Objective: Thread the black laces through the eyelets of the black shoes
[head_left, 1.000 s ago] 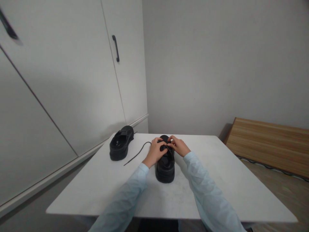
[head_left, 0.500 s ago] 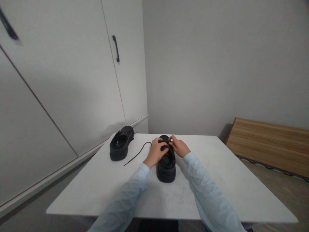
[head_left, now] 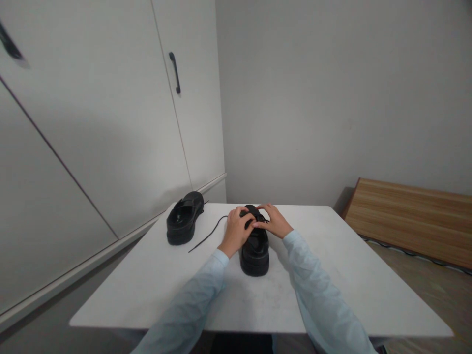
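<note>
A black shoe [head_left: 254, 255] stands upright on the white table, its heel toward me and its toe away. My left hand [head_left: 238, 227] is at the left of its lacing, fingers curled over the upper. From the right, my right hand [head_left: 273, 222] reaches to the same place, thumb and index finger bent round the laces. The fingertips of both hands nearly meet over the shoe, and what they pinch is too small to make out. A loose black lace [head_left: 208, 236] trails left from under my left hand across the table.
Another black shoe [head_left: 181, 223] stands at the table's back left. The white table [head_left: 332, 285] reaches toward a grey wall behind. White cabinet doors [head_left: 110, 123] rise on the left, and a wood-grain board [head_left: 409, 216] leans low on the right.
The thumb of my right hand has come down and left, closer to my left thumb over the shoe. My left hand has hardly moved.
</note>
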A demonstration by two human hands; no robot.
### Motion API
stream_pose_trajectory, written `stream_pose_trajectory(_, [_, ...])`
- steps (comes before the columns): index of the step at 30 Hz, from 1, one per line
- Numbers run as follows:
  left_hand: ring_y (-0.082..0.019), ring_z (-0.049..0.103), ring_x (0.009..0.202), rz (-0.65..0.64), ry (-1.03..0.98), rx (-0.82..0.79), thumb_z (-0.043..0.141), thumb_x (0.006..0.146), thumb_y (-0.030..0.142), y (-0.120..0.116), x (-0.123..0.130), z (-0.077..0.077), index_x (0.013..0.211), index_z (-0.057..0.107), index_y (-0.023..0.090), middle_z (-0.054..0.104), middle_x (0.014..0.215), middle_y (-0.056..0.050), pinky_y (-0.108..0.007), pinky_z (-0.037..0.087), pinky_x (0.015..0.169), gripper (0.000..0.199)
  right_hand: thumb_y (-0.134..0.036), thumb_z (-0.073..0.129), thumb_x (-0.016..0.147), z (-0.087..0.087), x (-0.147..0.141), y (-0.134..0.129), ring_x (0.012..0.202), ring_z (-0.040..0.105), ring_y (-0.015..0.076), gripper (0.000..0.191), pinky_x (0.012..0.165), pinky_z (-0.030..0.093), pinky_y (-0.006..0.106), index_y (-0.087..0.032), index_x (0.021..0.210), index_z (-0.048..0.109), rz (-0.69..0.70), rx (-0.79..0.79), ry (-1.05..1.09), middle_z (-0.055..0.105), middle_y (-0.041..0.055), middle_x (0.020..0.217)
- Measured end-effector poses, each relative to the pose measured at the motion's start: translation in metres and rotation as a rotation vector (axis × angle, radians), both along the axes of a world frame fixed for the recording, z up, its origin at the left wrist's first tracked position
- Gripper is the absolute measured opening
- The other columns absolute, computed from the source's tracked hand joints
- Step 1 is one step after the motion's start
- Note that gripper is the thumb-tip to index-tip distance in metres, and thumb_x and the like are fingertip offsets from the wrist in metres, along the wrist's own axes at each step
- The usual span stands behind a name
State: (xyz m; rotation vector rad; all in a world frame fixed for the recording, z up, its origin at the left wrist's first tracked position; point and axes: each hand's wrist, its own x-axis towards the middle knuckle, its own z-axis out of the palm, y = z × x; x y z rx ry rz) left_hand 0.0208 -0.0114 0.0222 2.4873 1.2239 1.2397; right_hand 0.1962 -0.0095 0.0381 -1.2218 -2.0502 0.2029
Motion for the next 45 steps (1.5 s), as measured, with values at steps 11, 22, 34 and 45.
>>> stream_pose_trajectory(11, [-0.017, 0.061, 0.088, -0.118, -0.606, -0.191, 0.047, 0.087, 0.033, 0.007, -0.008, 0.011, 0.083, 0.055, 0.018, 0.064, 0.087, -0.004, -0.031, 0.046, 0.084, 0.018, -0.035, 0.077, 0.060, -0.013, 0.001, 0.005, 0.110, 0.055, 0.0234, 0.077, 0.096, 0.040, 0.041, -0.021, 0.125, 0.039, 0.132, -0.330, 0.263, 0.058, 0.0118, 0.117])
stream_pose_trajectory(22, [-0.018, 0.068, 0.081, -0.403, -1.285, -0.490, 0.054, 0.083, 0.040, 0.014, -0.032, 0.028, 0.087, 0.039, 0.023, 0.069, 0.082, -0.002, -0.041, 0.050, 0.084, 0.023, -0.033, 0.073, 0.064, -0.010, 0.005, 0.003, 0.119, 0.049, 0.0260, 0.070, 0.092, 0.042, 0.044, -0.020, 0.124, 0.038, 0.152, -0.408, 0.277, 0.055, 0.0148, 0.123])
stream_pose_trajectory(34, [-0.015, 0.066, 0.064, -0.408, -1.321, -0.378, 0.055, 0.082, 0.038, 0.013, -0.048, 0.037, 0.087, 0.041, 0.023, 0.063, 0.066, 0.003, -0.033, 0.053, 0.069, 0.021, -0.032, 0.071, 0.066, -0.008, 0.007, 0.004, 0.119, 0.049, 0.0261, 0.067, 0.092, 0.041, 0.043, -0.022, 0.123, 0.038, 0.165, -0.417, 0.255, 0.055, 0.0127, 0.123])
stream_pose_trajectory(45, [-0.012, 0.061, 0.060, -0.244, -1.334, -0.304, 0.052, 0.083, 0.038, 0.023, -0.051, 0.026, 0.086, 0.041, 0.023, 0.056, 0.066, 0.004, -0.031, 0.054, 0.063, 0.019, -0.033, 0.070, 0.066, -0.005, 0.006, 0.001, 0.119, 0.048, 0.0262, 0.063, 0.092, 0.040, 0.044, -0.023, 0.119, 0.037, 0.191, -0.435, 0.259, 0.054, 0.0118, 0.121])
